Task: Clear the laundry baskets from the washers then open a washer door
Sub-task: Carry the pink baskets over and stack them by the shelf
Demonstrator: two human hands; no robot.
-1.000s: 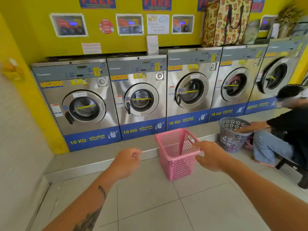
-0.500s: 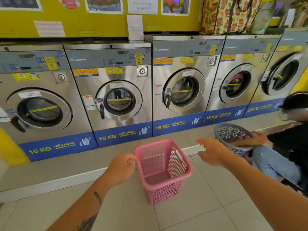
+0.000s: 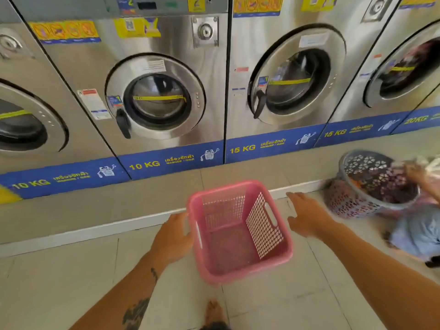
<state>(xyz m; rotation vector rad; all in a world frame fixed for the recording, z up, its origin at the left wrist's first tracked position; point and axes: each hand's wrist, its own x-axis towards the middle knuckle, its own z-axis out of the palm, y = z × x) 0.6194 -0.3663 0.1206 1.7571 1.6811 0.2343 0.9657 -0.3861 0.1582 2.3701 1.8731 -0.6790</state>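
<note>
Since the earlier frame the view has closed in and dropped toward the floor, and both hands have come down to flank the pink basket (image 3: 238, 234).

Layout: a row of steel front-loading washers stands on a raised step (image 3: 95, 210) above the tiled floor (image 3: 71, 282). The 10 KG washer (image 3: 166, 39) is directly ahead with its round door (image 3: 157, 98) closed. A 15 KG washer (image 3: 273, 44) stands to its right, door also closed.

Baskets: the pink basket is empty and stands on the floor just in front of the step, below the seam between those two washers. A grey round basket (image 3: 357, 206) is tilted at the right edge of the step. It holds dark laundry and is attended by another person (image 3: 419, 234), who is blurred.

Hands: the left hand (image 3: 175, 236) lies against the left wall of the pink basket, thumb at the rim. It cannot be told whether the fingers have closed on the handle slot. The right hand (image 3: 307, 215) is open with fingers spread, just beside the right rim and not touching it.

Step in hand: clearing the first basket. No grasp is confirmed and no door has been opened.

Next move, as a judgement: bring the right hand onto the right rim or its handle slot (image 3: 270, 214), secure both sides, then lift the basket level and carry it away from the washer fronts. The door latch handle (image 3: 122, 122) is only reached after that.
</note>
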